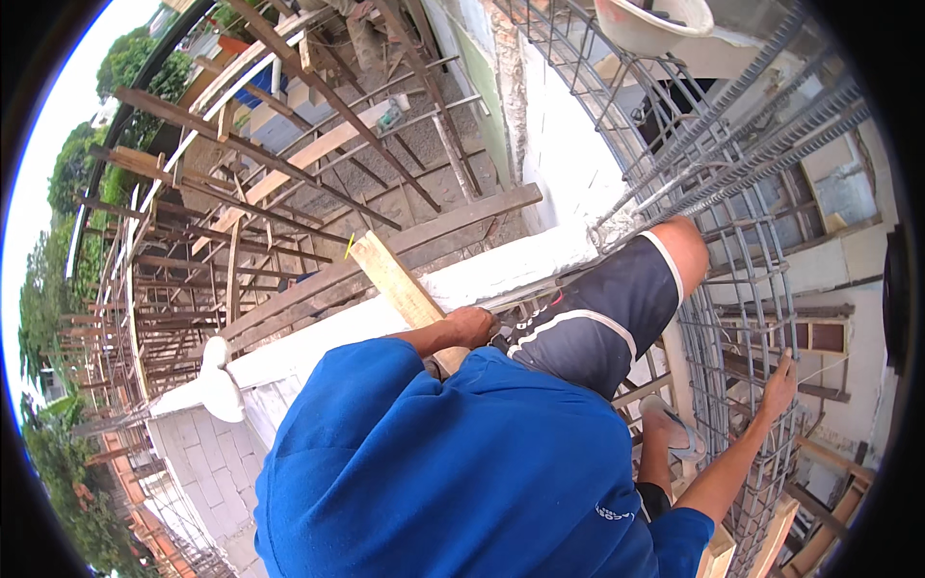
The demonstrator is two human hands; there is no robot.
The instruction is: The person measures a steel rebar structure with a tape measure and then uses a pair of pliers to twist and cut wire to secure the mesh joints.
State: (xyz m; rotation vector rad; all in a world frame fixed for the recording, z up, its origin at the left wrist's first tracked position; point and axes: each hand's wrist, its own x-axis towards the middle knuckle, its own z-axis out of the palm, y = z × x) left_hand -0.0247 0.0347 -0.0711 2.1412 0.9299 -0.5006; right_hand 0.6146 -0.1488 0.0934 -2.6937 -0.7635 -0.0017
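My left hand point(470, 328) is closed beside a short wooden board point(397, 281) that lies across the top of a white wall point(520, 265). What it grips, if anything, is hidden; a small dark shape shows at its fingers. Out to the right, my right hand point(780, 387) is raised, fingers pinched together, next to a tall cage of steel reinforcing bars point(718, 371). A thin pale wire point(827, 370) runs off from these fingers. My bent leg in dark shorts rests over the wall, and a sandalled foot point(679, 433) is lower down by the cage.
Another bar cage point(602, 96) stretches away ahead, with thick ribbed bars point(761, 144) slanting past it. A pale basin point(655, 24) sits at the top. Wooden scaffold poles point(289, 173) fill the drop at left. A white rounded object point(222, 380) stands on the wall's left end.
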